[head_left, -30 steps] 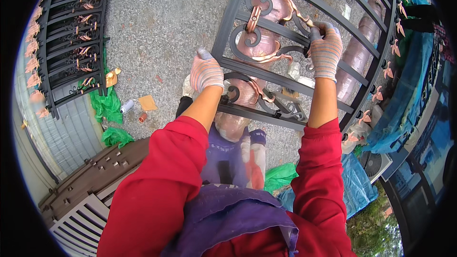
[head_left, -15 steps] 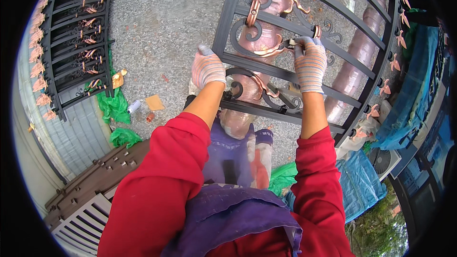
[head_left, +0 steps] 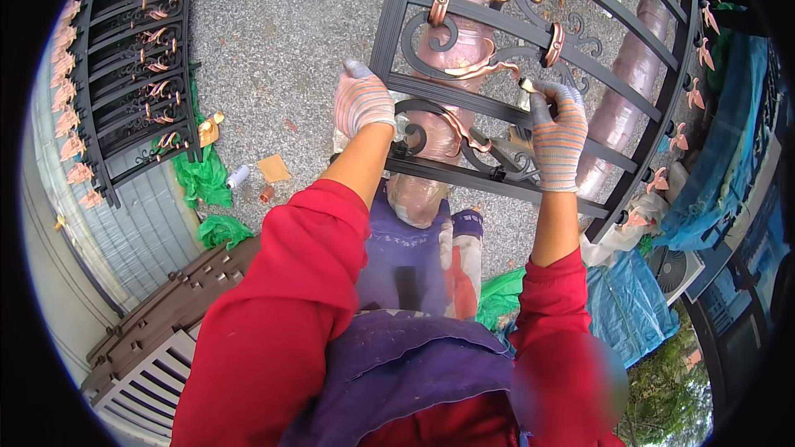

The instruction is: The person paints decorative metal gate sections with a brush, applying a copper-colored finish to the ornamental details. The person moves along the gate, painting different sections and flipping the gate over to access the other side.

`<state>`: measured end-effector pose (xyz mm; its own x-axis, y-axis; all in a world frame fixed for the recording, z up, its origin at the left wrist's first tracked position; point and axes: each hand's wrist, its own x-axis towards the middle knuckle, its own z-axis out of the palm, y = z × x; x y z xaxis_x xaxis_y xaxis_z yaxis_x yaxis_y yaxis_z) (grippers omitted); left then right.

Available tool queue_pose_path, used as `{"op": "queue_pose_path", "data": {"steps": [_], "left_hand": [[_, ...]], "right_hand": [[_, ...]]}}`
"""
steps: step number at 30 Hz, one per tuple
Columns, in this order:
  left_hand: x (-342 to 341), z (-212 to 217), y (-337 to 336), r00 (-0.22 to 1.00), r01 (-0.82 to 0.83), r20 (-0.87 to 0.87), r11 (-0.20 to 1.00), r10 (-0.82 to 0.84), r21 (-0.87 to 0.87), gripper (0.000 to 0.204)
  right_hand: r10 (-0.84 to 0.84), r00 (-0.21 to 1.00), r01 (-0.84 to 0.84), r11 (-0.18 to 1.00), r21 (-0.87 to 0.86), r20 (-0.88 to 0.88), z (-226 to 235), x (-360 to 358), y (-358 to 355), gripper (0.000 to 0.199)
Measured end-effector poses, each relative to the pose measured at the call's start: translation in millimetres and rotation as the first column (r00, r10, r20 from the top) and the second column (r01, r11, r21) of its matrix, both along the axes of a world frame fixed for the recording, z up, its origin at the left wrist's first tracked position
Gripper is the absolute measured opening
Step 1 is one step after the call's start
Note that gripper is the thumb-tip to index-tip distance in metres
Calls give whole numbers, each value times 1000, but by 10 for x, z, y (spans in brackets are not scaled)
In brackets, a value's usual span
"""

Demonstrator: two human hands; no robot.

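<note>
A black wrought-iron panel (head_left: 464,102) with scrolls and copper-coloured leaves lies across rolls wrapped in clear film. My left hand (head_left: 363,101), in a striped knit glove, is closed on the panel's left edge; its fingertips are partly hidden. In a matching glove, my right hand (head_left: 559,132) hovers over the panel's lower middle bars. Thumb and fingers pinch a small pale piece (head_left: 526,84) with a dark tip, near the end of a copper-painted leaf scroll (head_left: 489,68). Copper-coloured collars (head_left: 555,45) band the bar above.
A film-wrapped roll (head_left: 431,199) supports the panel, with another roll (head_left: 621,99) farther right. More black panels (head_left: 137,74) stack at the left. Green plastic (head_left: 203,178), a spray can (head_left: 238,176) and a sanding-coloured square (head_left: 274,168) lie on the gravelly ground. Blue sheeting (head_left: 629,306) lies right.
My right hand has drawn back to the right and slightly down from the copper scroll, still pinching the pale piece. My left hand stays at the panel's edge.
</note>
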<state>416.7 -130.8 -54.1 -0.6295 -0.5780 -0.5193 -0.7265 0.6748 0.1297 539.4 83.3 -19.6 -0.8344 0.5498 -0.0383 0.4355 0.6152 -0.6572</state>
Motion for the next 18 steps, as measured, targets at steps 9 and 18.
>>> {"op": "queue_pose_path", "data": {"steps": [9, 18], "left_hand": [[26, -105, -16, 998, 13, -56, 1000, -13, -7, 43], [36, -55, 15, 997, 37, -59, 998, -40, -57, 64]], "right_hand": [[38, 993, -25, 993, -115, 116, -154, 902, -769, 15], [78, 983, -74, 997, -29, 165, -189, 919, -990, 15]]}}
